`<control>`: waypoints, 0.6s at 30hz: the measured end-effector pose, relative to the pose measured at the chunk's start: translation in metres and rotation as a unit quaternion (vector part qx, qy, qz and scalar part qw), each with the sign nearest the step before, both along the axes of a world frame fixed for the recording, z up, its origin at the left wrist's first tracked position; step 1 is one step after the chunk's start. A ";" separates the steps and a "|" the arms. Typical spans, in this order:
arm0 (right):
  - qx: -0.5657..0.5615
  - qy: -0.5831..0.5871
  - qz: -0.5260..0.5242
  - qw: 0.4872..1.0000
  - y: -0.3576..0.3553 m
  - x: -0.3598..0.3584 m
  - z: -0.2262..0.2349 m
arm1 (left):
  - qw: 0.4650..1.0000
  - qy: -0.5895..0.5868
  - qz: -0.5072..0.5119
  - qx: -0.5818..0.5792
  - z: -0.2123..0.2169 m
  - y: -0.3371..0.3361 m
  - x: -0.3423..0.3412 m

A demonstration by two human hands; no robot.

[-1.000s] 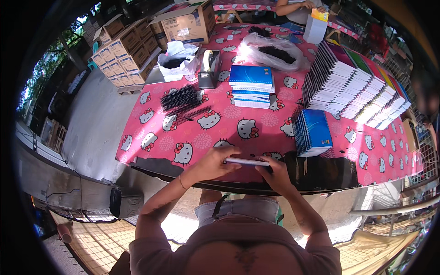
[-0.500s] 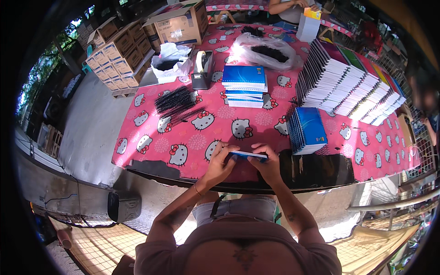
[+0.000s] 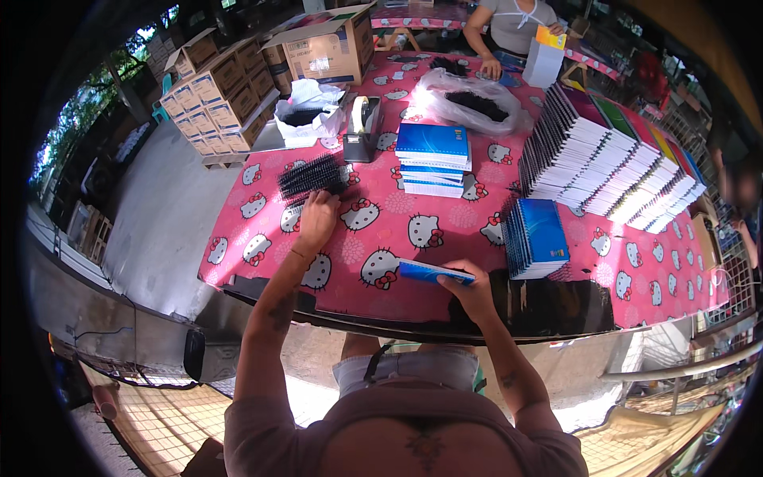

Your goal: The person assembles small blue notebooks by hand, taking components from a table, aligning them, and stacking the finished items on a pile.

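Observation:
My right hand (image 3: pixel 472 289) grips a thin blue notebook (image 3: pixel 421 272) by its right end, thumb on top, above the near edge of the table. No coil shows along its visible side. Farther left, my left hand (image 3: pixel 319 218) reaches to the near side of a pile of black spiral binding coils (image 3: pixel 308 180), its fingertips closed on a coil there and partly hiding it. To the right of the notebook stands a small stack of blue spiral-bound notebooks (image 3: pixel 544 230). Beyond my hands lies a pile of blue notebooks (image 3: pixel 434 145).
A tape dispenser (image 3: pixel 362 135), a white bag (image 3: pixel 307 115) and a clear plastic bag of black coils (image 3: pixel 469 103) are farther back. Large rows of bound notebooks (image 3: pixel 604 151) fill the right. Cardboard boxes (image 3: pixel 326 56) stand far left. Across the table, a person's hand (image 3: pixel 491 67) rests near white pads.
My left hand has let go of the blue notebook and moved left and away to the coils. The right hand keeps the notebook, now tilted with its blue cover showing. The person opposite has leaned in.

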State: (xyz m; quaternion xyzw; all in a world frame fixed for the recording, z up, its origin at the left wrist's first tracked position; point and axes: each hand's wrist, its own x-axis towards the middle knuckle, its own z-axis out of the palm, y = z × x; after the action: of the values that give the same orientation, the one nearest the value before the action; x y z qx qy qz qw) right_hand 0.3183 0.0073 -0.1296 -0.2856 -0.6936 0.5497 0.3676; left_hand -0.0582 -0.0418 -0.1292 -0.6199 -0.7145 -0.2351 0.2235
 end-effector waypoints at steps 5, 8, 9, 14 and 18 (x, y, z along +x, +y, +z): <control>-0.011 -0.002 0.005 1.000 -0.003 0.002 0.002 | 1.000 -0.020 -0.010 0.012 0.001 0.000 0.023; 0.006 -0.017 0.023 1.000 0.000 0.002 -0.002 | 0.995 -0.076 -0.008 0.067 0.008 -0.005 0.044; 0.005 -0.024 0.030 0.999 0.000 0.003 -0.005 | 0.991 -0.112 -0.005 0.073 0.012 -0.010 0.054; -0.017 -0.023 0.029 0.999 -0.001 0.003 -0.004 | 0.919 -0.354 -0.174 -0.006 0.037 -0.050 0.122; -0.037 -0.022 0.027 0.999 -0.001 0.003 -0.005 | 0.863 -0.476 -0.167 0.004 0.054 -0.073 0.159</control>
State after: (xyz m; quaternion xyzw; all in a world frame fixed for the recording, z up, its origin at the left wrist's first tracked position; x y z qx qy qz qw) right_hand 0.3213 0.0067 -0.1346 -0.2926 -0.6880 0.5783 0.3267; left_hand 0.1005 -0.1153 -0.0755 -0.5421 -0.6184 -0.5385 -0.1837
